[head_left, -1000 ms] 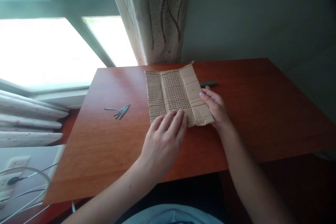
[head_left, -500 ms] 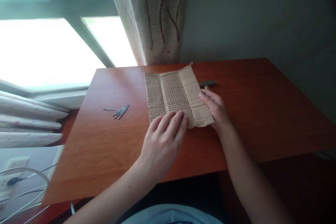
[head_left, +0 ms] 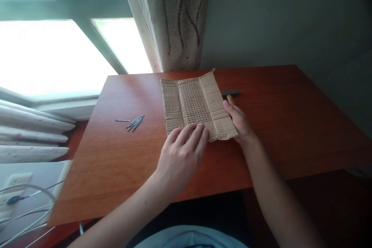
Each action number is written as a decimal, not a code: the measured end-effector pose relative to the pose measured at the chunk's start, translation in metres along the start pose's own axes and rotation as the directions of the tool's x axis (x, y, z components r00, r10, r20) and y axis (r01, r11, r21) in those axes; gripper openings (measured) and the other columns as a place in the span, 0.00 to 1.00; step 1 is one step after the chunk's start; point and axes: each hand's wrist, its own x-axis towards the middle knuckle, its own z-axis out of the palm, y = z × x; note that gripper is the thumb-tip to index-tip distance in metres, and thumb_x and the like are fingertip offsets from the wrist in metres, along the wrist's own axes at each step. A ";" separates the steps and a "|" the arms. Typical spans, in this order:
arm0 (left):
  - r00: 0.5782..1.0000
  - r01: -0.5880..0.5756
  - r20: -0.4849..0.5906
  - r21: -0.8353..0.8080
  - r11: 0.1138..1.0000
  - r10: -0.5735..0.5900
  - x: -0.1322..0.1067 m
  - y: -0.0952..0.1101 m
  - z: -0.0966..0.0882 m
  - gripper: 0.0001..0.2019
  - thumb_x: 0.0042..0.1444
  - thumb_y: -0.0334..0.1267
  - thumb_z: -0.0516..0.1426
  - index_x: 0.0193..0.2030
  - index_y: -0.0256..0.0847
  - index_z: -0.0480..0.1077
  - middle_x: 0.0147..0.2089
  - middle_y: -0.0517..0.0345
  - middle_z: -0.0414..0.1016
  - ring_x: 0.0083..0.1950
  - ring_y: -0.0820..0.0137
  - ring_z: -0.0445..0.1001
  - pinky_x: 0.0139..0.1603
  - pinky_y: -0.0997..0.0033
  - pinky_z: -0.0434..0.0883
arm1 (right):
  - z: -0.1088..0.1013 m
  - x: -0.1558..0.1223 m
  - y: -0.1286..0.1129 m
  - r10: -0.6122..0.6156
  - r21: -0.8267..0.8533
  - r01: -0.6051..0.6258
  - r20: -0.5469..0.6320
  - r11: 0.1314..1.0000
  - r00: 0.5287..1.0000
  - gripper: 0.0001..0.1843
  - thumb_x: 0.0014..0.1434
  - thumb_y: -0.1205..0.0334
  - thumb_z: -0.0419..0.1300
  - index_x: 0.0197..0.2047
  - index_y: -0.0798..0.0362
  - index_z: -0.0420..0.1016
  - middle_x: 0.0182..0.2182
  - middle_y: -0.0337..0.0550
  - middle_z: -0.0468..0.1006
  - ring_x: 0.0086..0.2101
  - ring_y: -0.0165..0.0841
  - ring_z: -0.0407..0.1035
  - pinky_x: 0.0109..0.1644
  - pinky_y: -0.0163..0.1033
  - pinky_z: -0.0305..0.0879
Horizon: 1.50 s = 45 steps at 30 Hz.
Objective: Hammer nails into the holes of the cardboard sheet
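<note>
A creased piece of cardboard [head_left: 216, 104], with a grid of small holes in its middle panel, is held tilted above the table between my hands. My left hand [head_left: 183, 151] is closed on its near edge, fingers on top and thumb hidden. At the right edge is my right hand [head_left: 242, 124], its thumb along the border and its other fingers mostly out of sight. Just beyond that hand lies a hammer [head_left: 231, 93] with a dark head; part of its wooden handle shows, the rest hidden behind hand and cardboard.
Several metal nails [head_left: 135, 123] lie in a small bunch on the left of the wooden table [head_left: 116, 170], with one nail [head_left: 122, 120] apart. Behind stand a patterned curtain [head_left: 180, 19] and a window. Cables [head_left: 31, 201] hang by a wall socket at lower left.
My right hand's fingers have drawn in at the cardboard's right edge, so more of the hammer's handle shows. The left hand and the cardboard keep nearly the same place.
</note>
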 end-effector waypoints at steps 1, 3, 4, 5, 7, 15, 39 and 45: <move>1.000 0.003 -0.005 -0.009 1.000 -0.003 -0.001 -0.001 0.000 0.16 0.70 0.28 0.51 0.59 0.34 0.75 0.62 0.53 0.78 0.59 0.62 0.77 0.52 0.59 0.74 | -0.001 0.000 0.000 0.012 0.012 -0.012 0.006 1.000 1.000 0.23 0.60 0.38 0.63 0.44 0.49 0.81 0.38 0.47 0.86 0.48 0.48 0.78 0.45 0.49 0.76; 1.000 0.010 -0.012 -0.022 1.000 -0.010 -0.002 -0.002 0.001 0.17 0.70 0.29 0.51 0.60 0.34 0.75 0.62 0.54 0.78 0.59 0.63 0.76 0.53 0.59 0.74 | -0.001 0.000 0.000 0.021 0.020 -0.021 0.013 1.000 1.000 0.23 0.59 0.37 0.65 0.43 0.49 0.81 0.37 0.47 0.85 0.47 0.49 0.79 0.44 0.50 0.77; 1.000 0.012 -0.014 -0.026 1.000 -0.012 -0.003 -0.003 0.001 0.17 0.70 0.28 0.51 0.60 0.35 0.75 0.63 0.54 0.78 0.59 0.63 0.76 0.53 0.59 0.74 | -0.001 0.000 0.000 0.023 0.015 -0.023 0.011 1.000 1.000 0.22 0.58 0.38 0.66 0.41 0.48 0.81 0.37 0.47 0.85 0.46 0.49 0.79 0.43 0.50 0.77; 1.000 0.012 -0.016 -0.028 1.000 -0.012 -0.004 -0.003 0.001 0.17 0.70 0.28 0.51 0.60 0.34 0.75 0.63 0.54 0.77 0.59 0.63 0.76 0.54 0.59 0.74 | 0.000 -0.001 -0.001 0.025 0.007 -0.025 0.007 1.000 1.000 0.21 0.57 0.39 0.67 0.40 0.48 0.81 0.36 0.47 0.85 0.45 0.49 0.79 0.43 0.51 0.78; 1.000 0.012 -0.012 -0.031 0.999 -0.013 -0.006 -0.003 -0.001 0.17 0.69 0.28 0.52 0.60 0.34 0.75 0.64 0.53 0.77 0.60 0.62 0.76 0.54 0.59 0.74 | 0.003 -0.003 -0.004 0.032 -0.005 -0.032 0.006 0.999 0.999 0.19 0.56 0.40 0.68 0.38 0.48 0.81 0.36 0.47 0.85 0.44 0.50 0.79 0.42 0.51 0.78; 0.999 -0.001 0.047 0.001 1.000 0.001 -0.006 0.002 -0.006 0.18 0.69 0.28 0.51 0.62 0.32 0.74 0.65 0.50 0.76 0.61 0.58 0.75 0.57 0.56 0.73 | 0.008 -0.007 -0.009 0.033 -0.003 -0.033 -0.006 0.999 0.999 0.16 0.55 0.44 0.69 0.36 0.49 0.82 0.34 0.47 0.84 0.42 0.50 0.80 0.39 0.50 0.78; 0.998 0.065 0.020 -0.190 0.980 -0.063 -0.009 -0.001 -0.015 0.19 0.65 0.35 0.58 0.62 0.36 0.72 0.65 0.47 0.75 0.65 0.56 0.72 0.62 0.56 0.72 | 0.004 -0.005 -0.005 0.010 0.009 -0.010 0.012 1.000 1.000 0.20 0.58 0.40 0.66 0.39 0.49 0.82 0.34 0.47 0.84 0.42 0.48 0.79 0.40 0.49 0.77; 0.942 0.267 -0.147 -0.212 0.940 -0.301 -0.030 -0.046 -0.026 0.15 0.63 0.31 0.59 0.56 0.41 0.74 0.53 0.49 0.82 0.54 0.61 0.79 0.56 0.61 0.75 | 0.001 0.000 -0.004 -0.072 0.052 0.076 -0.073 0.996 0.995 0.28 0.60 0.33 0.59 0.46 0.48 0.80 0.26 0.41 0.79 0.29 0.38 0.75 0.29 0.41 0.69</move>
